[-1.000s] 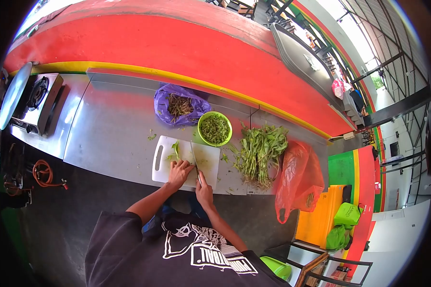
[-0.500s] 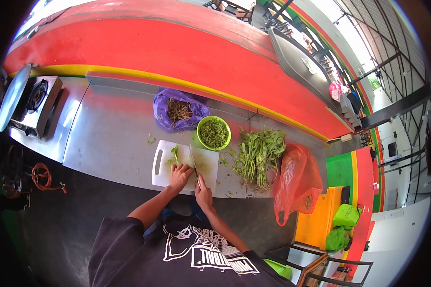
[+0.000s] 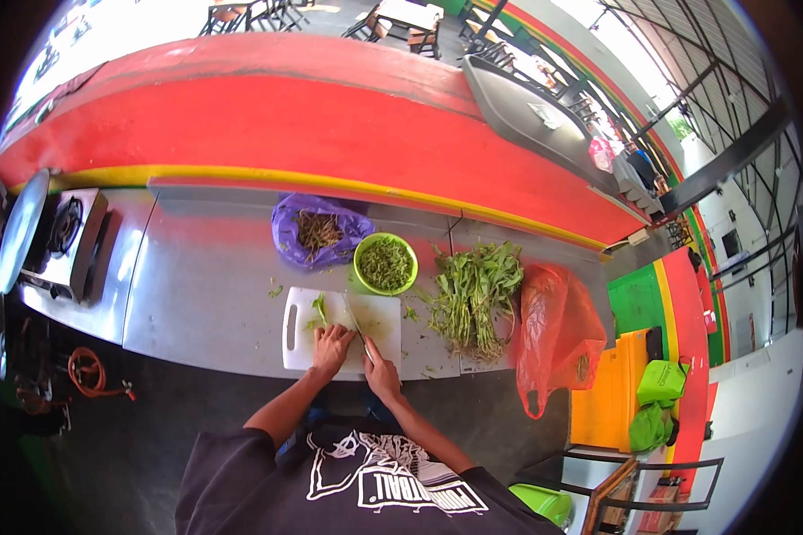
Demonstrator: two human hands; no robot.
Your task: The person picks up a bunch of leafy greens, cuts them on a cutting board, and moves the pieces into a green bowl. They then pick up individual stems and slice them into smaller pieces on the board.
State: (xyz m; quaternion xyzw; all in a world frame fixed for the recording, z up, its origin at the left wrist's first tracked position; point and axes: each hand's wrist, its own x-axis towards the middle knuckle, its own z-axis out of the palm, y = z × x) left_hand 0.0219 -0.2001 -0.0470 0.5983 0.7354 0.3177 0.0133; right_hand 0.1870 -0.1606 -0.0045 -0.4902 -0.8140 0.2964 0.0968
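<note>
A knife point(image 3: 360, 329) is held by its handle in my right hand point(image 3: 383, 374), its blade over the white cutting board point(image 3: 385, 312). Close to the blade's left, my left hand point(image 3: 332, 349) has its fingers bent over some green leafy stems point(image 3: 318, 308) on the board. Behind the board stands a green bowl point(image 3: 385, 291) of chopped greens. A purple bag point(image 3: 285, 230) with brown roots or stems lies behind and left of the bowl. To the right of the board is a large bunch of leafy greens point(image 3: 476, 299).
A red plastic bag point(image 3: 558, 325) hangs partly over the counter's front edge at the right. A gas stove point(image 3: 70, 236) stands far left. Behind the steel counter point(image 3: 205, 294) rises a red wall point(image 3: 268, 120) with trays point(image 3: 544, 125) on top.
The camera's view has shifted, so the counter items appear slightly moved. Both hands keep nearly the same places at the board, with the knife still beside my left fingers.
</note>
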